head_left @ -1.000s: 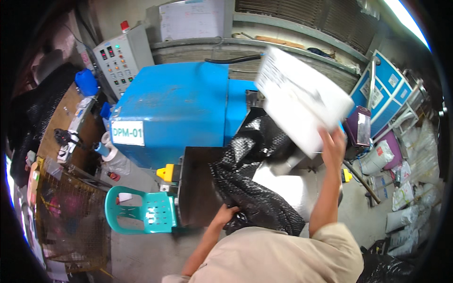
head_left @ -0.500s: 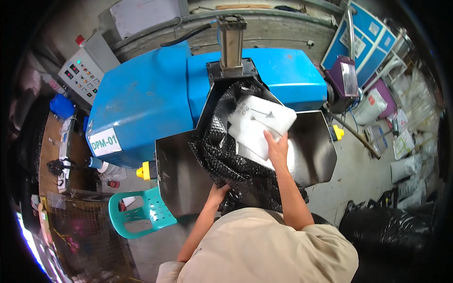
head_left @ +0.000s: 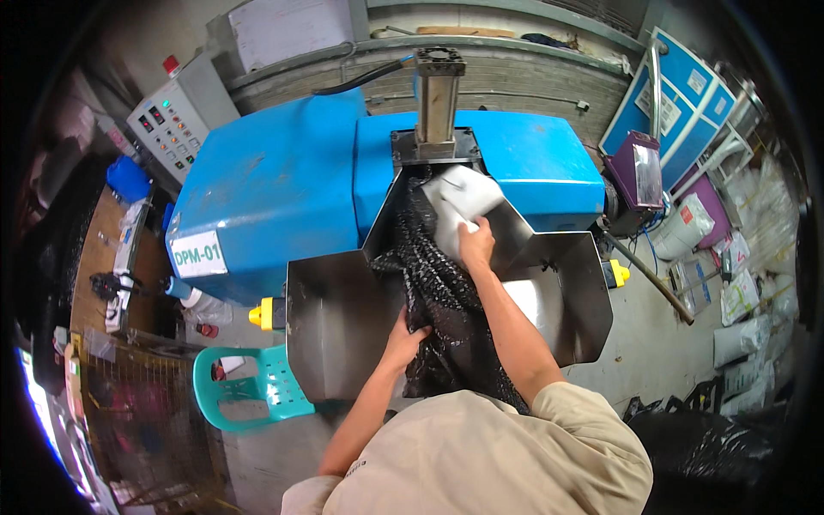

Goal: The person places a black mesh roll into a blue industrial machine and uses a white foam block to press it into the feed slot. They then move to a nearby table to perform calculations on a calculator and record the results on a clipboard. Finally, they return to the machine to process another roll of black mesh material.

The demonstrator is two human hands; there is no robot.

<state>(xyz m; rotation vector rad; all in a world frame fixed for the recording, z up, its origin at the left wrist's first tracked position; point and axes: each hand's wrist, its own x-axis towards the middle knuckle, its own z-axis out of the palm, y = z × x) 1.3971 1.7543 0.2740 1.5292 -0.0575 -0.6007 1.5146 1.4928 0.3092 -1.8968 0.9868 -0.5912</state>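
In front of me is the bare metal feed tray (head_left: pixel 330 326) of a blue machine (head_left: pixel 275 180). Black glossy plastic sheeting (head_left: pixel 433 283) hangs bunched from the tray's narrow back chute down toward my body. My left hand (head_left: pixel 403 345) is closed round a fold of it at its left edge. Higher up, my right hand (head_left: pixel 477 244) grips the near end of a white plastic piece (head_left: pixel 463 196) with dark markings. That piece lies at the chute's throat, beside the black sheeting and under the metal cylinder (head_left: pixel 437 107).
Yellow-capped switches (head_left: pixel 266 313) sit on both sides of the tray. A green plastic chair (head_left: pixel 253 390) stands at the left, below a control box (head_left: pixel 167 129). Bagged plastic (head_left: pixel 742 339) and a black bundle (head_left: pixel 704 451) lie on the right.
My right hand has pushed the white piece farther into the chute. The black sheeting has been drawn into a narrower bunch, and my left hand has shifted slightly on it.
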